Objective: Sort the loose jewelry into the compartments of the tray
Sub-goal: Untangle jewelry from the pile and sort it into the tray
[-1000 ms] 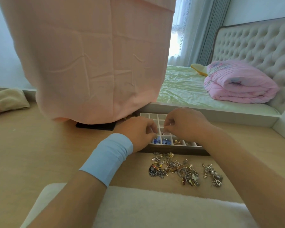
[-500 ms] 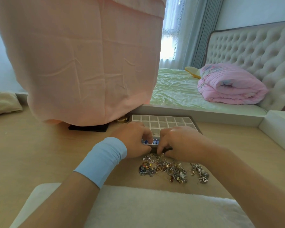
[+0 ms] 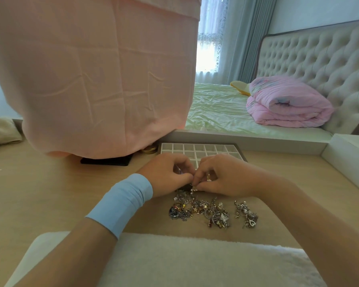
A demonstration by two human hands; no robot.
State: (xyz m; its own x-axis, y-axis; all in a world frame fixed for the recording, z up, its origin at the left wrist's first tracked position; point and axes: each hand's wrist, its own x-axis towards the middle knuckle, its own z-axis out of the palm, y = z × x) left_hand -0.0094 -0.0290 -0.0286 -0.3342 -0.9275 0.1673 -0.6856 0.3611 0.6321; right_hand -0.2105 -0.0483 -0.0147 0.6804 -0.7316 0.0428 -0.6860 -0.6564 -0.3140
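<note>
Worktop (image 3: 39, 193): pale wood; everything below is carried on it, and a white fluffy pad (image 3: 174, 262) is laid over its near edge.
Beige cloth (image 3: 2, 131): bunched at the far left edge.
Pink cover (image 3: 102, 79): draped over a tall object at the far left; only a black base (image 3: 106, 160) is seen under its hem.
Gold tin (image 3: 148, 150): tucked partly under the cover's hem, just beside the tray's far left corner.
Blue wristband (image 3: 120, 201): worn on the left wrist.
Left hand (image 3: 166, 177): held over the tray's near left part, fingers (image 3: 184, 178) curled in and pinched on a beaded chain.
Tray (image 3: 195, 148): white grid of small compartments, set towards the far edge; its near rows are hidden by the hands, and the far rows in view hold nothing.
Beaded chain (image 3: 192, 188): gripped where the two hands meet at the tray's near edge, its lower end trailing into the pile.
Loose jewelry (image 3: 199, 210): heaped in a tangle just in front of the tray.
Right hand (image 3: 222, 177): fingers bent, tips pinched on the same chain.
Smaller cluster (image 3: 247, 214): set apart to the right of the pile.
Pink quilt (image 3: 288, 104): folded on the bed beyond the far edge.
White box (image 3: 348, 162): placed at the right edge.
</note>
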